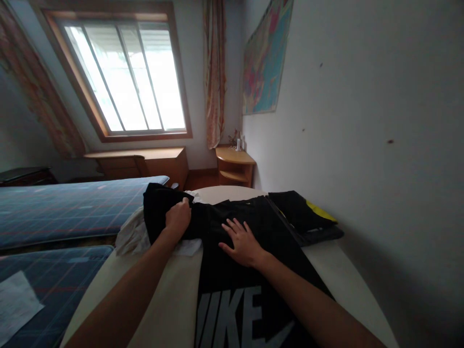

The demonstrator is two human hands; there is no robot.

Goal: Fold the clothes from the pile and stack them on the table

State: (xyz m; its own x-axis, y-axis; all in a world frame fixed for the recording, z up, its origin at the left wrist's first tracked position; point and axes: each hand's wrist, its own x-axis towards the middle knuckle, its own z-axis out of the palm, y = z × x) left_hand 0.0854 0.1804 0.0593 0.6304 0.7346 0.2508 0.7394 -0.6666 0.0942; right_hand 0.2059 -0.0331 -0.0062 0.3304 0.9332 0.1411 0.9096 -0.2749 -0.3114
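Note:
A black T-shirt (266, 232) with large grey NIKE lettering lies spread over a pale round table (170, 299), its print toward me. My left hand (178, 217) is closed on black cloth at the left, by the shirt's sleeve; the fingertips are partly hidden. My right hand (241, 241) rests flat on the shirt's upper part with its fingers spread. Folded dark clothes (297, 212) with a yellow patch lie at the table's right. Whitish crumpled cloth (132, 234) sits under the black fabric on the left.
Two blue plaid mattresses (72, 208) stand left of the table, with a white paper (18, 302) on the nearer one. A bare wall (362, 169) runs close along the right. Behind are a wooden desk (163, 153) and a corner shelf (235, 155) below a window.

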